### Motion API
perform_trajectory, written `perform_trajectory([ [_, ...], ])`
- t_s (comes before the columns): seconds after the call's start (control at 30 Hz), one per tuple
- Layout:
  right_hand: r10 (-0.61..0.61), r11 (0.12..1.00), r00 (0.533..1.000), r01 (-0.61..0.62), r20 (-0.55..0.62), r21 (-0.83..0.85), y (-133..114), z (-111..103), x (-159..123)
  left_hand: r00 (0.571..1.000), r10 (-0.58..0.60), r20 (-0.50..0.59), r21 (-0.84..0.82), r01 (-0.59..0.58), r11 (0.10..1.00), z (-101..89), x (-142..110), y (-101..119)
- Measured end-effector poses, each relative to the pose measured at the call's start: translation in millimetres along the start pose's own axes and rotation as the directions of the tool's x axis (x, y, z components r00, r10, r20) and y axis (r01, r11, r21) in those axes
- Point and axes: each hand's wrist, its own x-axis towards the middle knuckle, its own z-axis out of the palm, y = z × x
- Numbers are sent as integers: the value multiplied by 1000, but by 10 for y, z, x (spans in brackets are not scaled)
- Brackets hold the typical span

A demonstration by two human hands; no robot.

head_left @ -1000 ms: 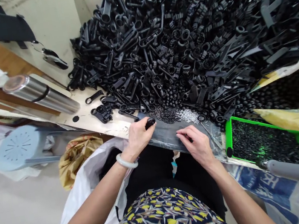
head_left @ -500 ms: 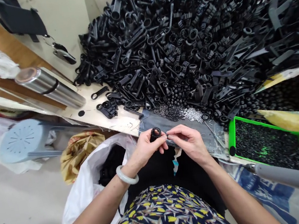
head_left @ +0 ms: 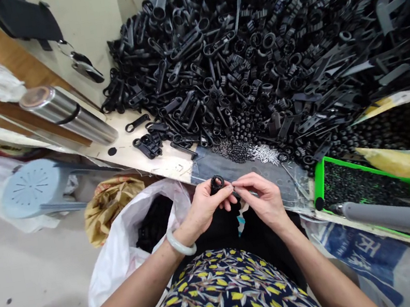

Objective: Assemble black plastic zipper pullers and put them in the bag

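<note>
black plastic ring part [head_left: 216, 183] pinched in left hand [head_left: 208, 206]; small pin, barely visible, pinched by right hand [head_left: 263, 200]; best aligned squarely.

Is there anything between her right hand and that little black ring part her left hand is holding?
Nothing visible: the right hand has its fingertips right beside the black ring part, which the left hand pinches.

Bright even light, soft shadows; strong wide-angle bending at edges, centre sharp.
</note>
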Motion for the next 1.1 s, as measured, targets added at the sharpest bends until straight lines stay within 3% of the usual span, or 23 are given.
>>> perform_trajectory([
  [0.27,50,993,997,-55,-53,-102,-7,7,-120,997,-62,-37,-69,59,996,95,-10,3],
  [0.4,-26,975,998,12,-63,-222,-18,0,-129,993,-98,-65,-136,89,987,124,5,-27],
  [0.6,-185,892,978,207,93,-402,-26,-91,-82,995,-92,-49,-121,86,989,97,-12,-84],
  [0.8,-183,844,955,274,234,-461,-36,-194,-38,997,-75,6,-58,75,995,59,-60,-35],
  [0.97,-226,777,920,369,320,-511,-21,-258,-13,995,-100,-8,21,100,995,63,-65,-29],
  [1.1,-214,808,919,357,330,-469,24,-317,23,989,-149,2,55,149,987,66,-37,-54],
])
